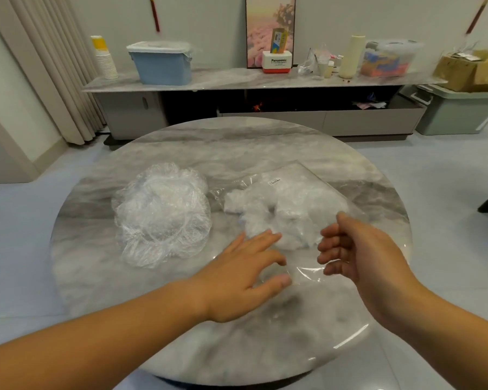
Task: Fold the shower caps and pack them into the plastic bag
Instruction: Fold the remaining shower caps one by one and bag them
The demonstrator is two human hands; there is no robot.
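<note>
A heap of clear, crinkled shower caps (161, 212) lies unfolded on the left half of the round marble table (209, 142). To its right lies a clear plastic bag (302, 190) with white folded caps inside and a small label near its top. My left hand (248, 271) hovers over the bag's near end with fingers spread and straight. My right hand (355, 249) hangs just right of it, fingers loosely curled, holding nothing. The bag's open mouth lies between the two hands.
Behind the table runs a long low cabinet (265, 80) carrying a blue lidded bin (161, 63), stacked paper cups (104, 57), a Panasonic box (276, 61) and clear containers. A green storage tub (459, 111) stands on the floor at the right.
</note>
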